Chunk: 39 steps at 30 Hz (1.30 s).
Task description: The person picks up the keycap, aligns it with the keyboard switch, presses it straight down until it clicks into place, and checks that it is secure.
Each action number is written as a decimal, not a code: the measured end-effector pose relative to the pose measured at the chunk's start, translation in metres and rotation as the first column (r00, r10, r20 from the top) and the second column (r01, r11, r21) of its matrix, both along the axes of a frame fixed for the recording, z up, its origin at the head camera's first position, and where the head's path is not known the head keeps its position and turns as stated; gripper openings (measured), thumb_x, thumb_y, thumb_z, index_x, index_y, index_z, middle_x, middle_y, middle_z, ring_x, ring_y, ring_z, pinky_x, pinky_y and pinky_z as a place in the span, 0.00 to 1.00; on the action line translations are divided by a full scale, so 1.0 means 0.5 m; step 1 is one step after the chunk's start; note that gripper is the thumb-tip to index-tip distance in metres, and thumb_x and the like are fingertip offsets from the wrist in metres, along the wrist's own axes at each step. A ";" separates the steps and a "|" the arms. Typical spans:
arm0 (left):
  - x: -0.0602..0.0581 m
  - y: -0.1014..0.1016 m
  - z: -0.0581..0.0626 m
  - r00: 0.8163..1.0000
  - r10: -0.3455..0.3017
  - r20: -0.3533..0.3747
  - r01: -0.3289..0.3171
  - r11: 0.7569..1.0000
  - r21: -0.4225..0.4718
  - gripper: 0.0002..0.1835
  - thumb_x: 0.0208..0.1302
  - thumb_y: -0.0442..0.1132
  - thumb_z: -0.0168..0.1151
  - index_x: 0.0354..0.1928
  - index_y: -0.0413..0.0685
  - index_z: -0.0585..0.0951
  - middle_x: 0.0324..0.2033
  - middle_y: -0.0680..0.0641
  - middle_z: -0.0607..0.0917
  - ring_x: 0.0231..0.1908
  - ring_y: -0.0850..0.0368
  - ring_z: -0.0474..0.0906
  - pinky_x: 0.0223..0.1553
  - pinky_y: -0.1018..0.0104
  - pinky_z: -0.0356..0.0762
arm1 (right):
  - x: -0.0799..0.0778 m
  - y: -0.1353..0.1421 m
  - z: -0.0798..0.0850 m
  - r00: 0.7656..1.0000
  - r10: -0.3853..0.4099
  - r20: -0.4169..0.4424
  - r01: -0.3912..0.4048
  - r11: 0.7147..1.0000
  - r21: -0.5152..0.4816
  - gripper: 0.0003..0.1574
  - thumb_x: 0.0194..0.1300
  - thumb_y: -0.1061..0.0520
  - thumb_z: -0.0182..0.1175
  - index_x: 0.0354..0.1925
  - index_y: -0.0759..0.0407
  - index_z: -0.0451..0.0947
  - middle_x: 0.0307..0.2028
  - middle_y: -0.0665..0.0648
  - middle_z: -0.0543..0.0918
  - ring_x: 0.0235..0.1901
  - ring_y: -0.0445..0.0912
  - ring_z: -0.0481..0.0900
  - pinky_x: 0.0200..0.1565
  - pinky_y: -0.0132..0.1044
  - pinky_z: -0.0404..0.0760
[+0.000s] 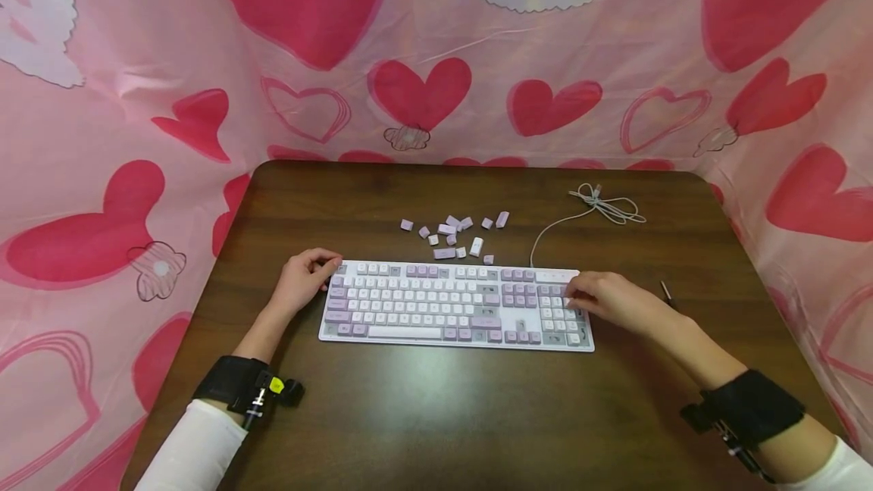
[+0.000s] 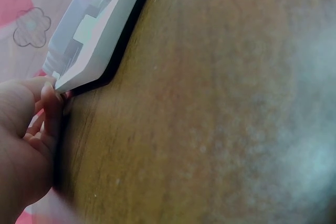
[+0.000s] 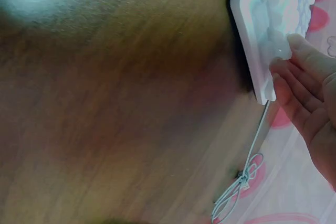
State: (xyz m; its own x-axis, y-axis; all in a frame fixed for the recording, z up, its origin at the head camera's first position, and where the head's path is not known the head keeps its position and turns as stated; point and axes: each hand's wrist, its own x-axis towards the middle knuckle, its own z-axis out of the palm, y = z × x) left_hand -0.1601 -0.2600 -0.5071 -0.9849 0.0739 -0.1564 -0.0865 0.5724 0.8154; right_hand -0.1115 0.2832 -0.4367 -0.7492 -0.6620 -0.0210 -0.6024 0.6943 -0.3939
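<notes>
A white and lilac keyboard (image 1: pixel 409 308) lies across the middle of the table, with several grey gaps where keycaps are off. At its upper left corner my left hand (image 1: pixel 304 279) holds the edge; in the left wrist view the thumb (image 2: pixel 37 85) and fingers meet at that corner. My right hand (image 1: pixel 617 300) is over the number pad at the right end. The right wrist view shows its thumb and index fingertip pinching a whitish keycap (image 3: pixel 283 51) near the keyboard's edge. Whether that keycap is seated is something I cannot tell.
Behind the keyboard lie several loose lilac and white keycaps (image 1: pixel 445 253). A pale cable (image 1: pixel 614 209), coiled and tied, runs from the keyboard's back edge. A thin dark tool (image 1: pixel 667 292) lies beyond my right wrist, partly hidden. Pink heart-printed cloth (image 1: pixel 491 36) surrounds the wooden table (image 1: pixel 423 415).
</notes>
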 end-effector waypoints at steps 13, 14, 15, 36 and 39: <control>0.000 0.000 -0.005 1.000 -0.001 -0.014 0.001 1.000 0.006 0.15 0.75 0.41 0.64 0.55 0.39 0.85 0.41 0.40 0.81 0.27 0.54 0.77 0.28 0.70 0.77 | 0.009 0.002 -0.011 0.999 -0.003 -0.052 0.000 0.999 -0.044 0.11 0.61 0.67 0.73 0.41 0.59 0.85 0.39 0.49 0.85 0.38 0.41 0.82 0.40 0.44 0.85; 0.000 0.000 -0.005 1.000 -0.001 -0.013 0.001 1.000 0.006 0.14 0.75 0.41 0.64 0.55 0.39 0.85 0.41 0.40 0.81 0.27 0.54 0.77 0.28 0.70 0.77 | 0.009 0.001 -0.011 0.998 0.000 -0.059 -0.002 0.999 -0.044 0.11 0.60 0.67 0.73 0.41 0.59 0.85 0.39 0.49 0.85 0.38 0.41 0.81 0.40 0.43 0.85; 0.000 0.001 -0.006 1.000 0.000 -0.014 0.000 1.000 0.006 0.14 0.75 0.41 0.65 0.55 0.39 0.85 0.41 0.40 0.81 0.27 0.54 0.77 0.28 0.70 0.77 | 0.010 0.000 -0.011 0.998 0.002 -0.063 -0.004 0.999 -0.042 0.11 0.60 0.67 0.73 0.41 0.59 0.85 0.38 0.48 0.84 0.37 0.40 0.81 0.39 0.43 0.85; -0.003 0.000 -0.007 1.000 -0.005 -0.023 0.005 1.000 -0.008 0.14 0.75 0.41 0.65 0.55 0.39 0.85 0.42 0.39 0.81 0.27 0.54 0.77 0.27 0.71 0.77 | 0.007 0.007 -0.011 0.998 -0.043 0.039 0.043 0.999 -0.009 0.09 0.64 0.62 0.73 0.42 0.56 0.84 0.39 0.46 0.84 0.36 0.39 0.78 0.40 0.42 0.83; -0.003 -0.001 -0.008 1.000 -0.005 -0.021 0.005 1.000 -0.011 0.15 0.75 0.41 0.64 0.55 0.39 0.85 0.43 0.39 0.81 0.28 0.53 0.77 0.27 0.71 0.77 | 0.007 0.005 -0.013 0.999 -0.039 0.015 0.039 0.999 -0.006 0.09 0.64 0.63 0.73 0.42 0.56 0.84 0.39 0.46 0.84 0.37 0.40 0.78 0.40 0.43 0.83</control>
